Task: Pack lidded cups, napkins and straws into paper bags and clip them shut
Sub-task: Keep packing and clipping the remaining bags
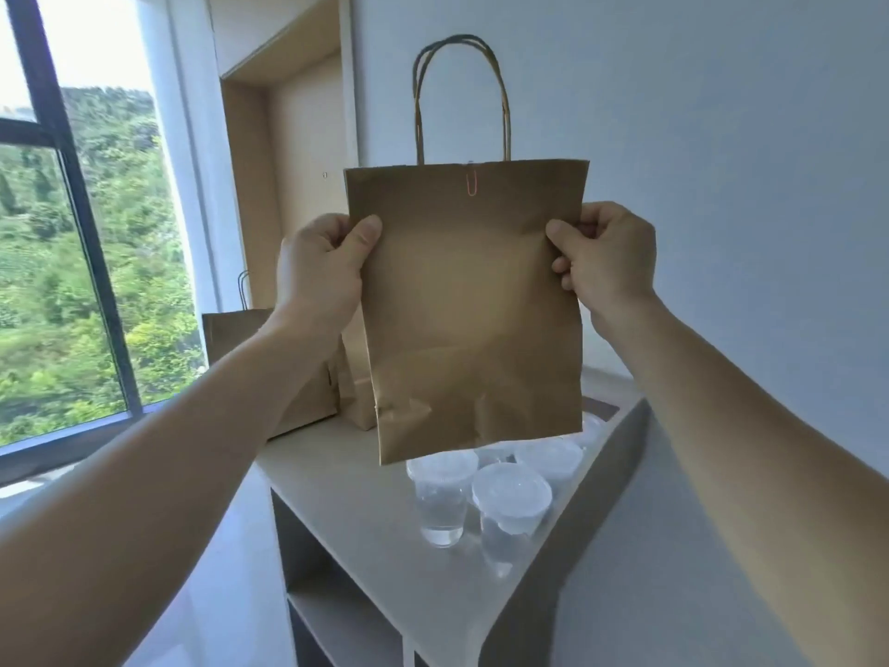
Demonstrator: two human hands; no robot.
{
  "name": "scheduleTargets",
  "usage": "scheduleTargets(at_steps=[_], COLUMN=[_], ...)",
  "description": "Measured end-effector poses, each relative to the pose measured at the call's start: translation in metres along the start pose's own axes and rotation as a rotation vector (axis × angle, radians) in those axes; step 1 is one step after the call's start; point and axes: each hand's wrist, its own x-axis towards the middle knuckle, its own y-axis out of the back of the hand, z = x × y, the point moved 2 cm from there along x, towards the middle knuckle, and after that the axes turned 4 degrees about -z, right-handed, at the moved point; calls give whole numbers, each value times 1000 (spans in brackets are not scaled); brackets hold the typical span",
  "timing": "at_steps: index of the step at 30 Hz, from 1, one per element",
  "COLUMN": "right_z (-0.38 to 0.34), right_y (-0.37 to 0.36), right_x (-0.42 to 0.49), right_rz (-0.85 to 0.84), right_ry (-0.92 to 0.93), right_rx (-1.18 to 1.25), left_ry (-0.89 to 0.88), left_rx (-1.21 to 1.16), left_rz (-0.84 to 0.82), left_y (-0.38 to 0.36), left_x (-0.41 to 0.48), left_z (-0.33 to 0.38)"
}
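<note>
I hold a brown paper bag (471, 310) upright in the air, above the shelf top. My left hand (322, 267) pinches its left edge and my right hand (601, 255) pinches its right edge. A red paper clip (472, 182) sits on the middle of the bag's top edge, below the twisted paper handles (462, 98). Several clear lidded cups (511, 493) holding water stand on the shelf top, below and behind the bag. The bag's contents are hidden. No napkins or straws show.
Two more brown paper bags (269, 358) stand at the back left of the grey shelf top (375, 522). The unit has open compartments below. A white wall runs along the right; a large window (72, 257) fills the left.
</note>
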Motion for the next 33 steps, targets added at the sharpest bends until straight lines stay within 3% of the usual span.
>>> scheduleTargets(at_steps=[9, 18, 25, 33], right_z=[50, 145, 207, 230], right_y=[-167, -326, -402, -432], right_x=[42, 34, 38, 52], right_rz=[-351, -577, -606, -540], right_ry=[-151, -258, -268, -258], right_rx=[-22, -98, -245, -266], left_ry=[110, 202, 303, 296], left_rx=[119, 273, 340, 370], left_rz=[159, 97, 36, 29], left_y=[94, 166, 187, 189], left_x=[54, 72, 81, 92], left_z=[-106, -233, -309, -342])
